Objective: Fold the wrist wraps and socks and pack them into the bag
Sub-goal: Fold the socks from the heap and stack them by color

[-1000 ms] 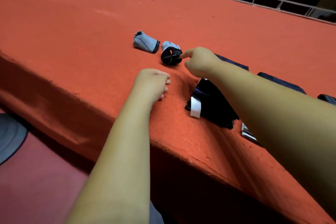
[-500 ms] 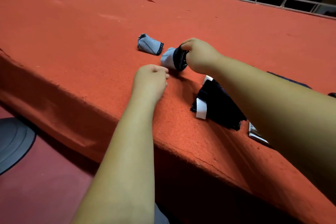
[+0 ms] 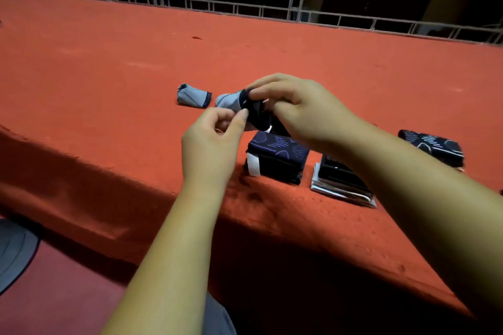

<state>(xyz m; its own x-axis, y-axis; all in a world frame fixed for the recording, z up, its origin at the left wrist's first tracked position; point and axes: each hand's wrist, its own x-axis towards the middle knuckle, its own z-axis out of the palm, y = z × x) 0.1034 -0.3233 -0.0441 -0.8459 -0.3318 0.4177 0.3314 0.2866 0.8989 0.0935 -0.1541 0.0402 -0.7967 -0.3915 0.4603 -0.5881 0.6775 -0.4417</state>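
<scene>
Up off the bench (image 3: 109, 76) since half a second ago: grey sock (image 3: 230, 100) with black cuff, then pressed to the red cloth under the right hand, now lifted between both hands; left hand (image 3: 209, 144) risen from the cloth to meet it.

Far left, low, beyond the bench's near edge: rounded grey shape (image 3: 13, 250), cut off by the frame. On the bench, just left of the hands: rolled sock (image 3: 193, 96), grey with dark rim, lying alone, clear of the fingers.

Next, left hand: fingers curled, thumb tip on the near edge of the black cuff, pinching there. Grey toe end poking out leftward above it. Right hand (image 3: 302, 111): curled over the cuff from above and right, gripping it.

Below the hands, flat on the bench: folded patterned wrap (image 3: 277, 156), white tab (image 3: 253, 166) at its left end. Right of it, partly behind the right forearm: dark stack (image 3: 340, 177) on a shiny flat sheet (image 3: 351, 196). Furthest right: second patterned wrap (image 3: 432, 147). Along the far edge: metal truss rail (image 3: 272, 12).
</scene>
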